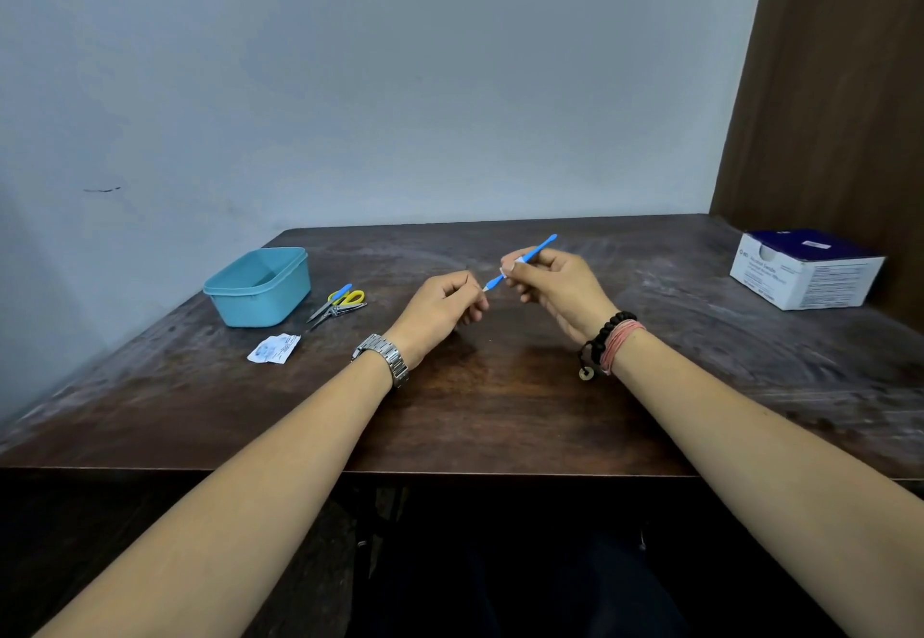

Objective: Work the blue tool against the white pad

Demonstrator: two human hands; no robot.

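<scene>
Pinching a slim blue plastic tool (520, 262) in the right hand (555, 287); left hand (440, 307) loosely curled beside its tip, scissors (337, 302) and teal tub (260, 285) well left on the scuffed wooden table (500, 412).

Quick count, my side of the desk: 2 hands up, my left hand (442, 305) and right hand (555, 287). 1 blue stick tool (537, 250). 1 teal tub (260, 285). 1 pr scissors (337, 300), 1 nail clipper (345, 310) beside them. 1 torn wrapper (275, 348). 1 white-blue box (805, 270). 1 watch (385, 357). 2 bracelets (612, 345).
</scene>
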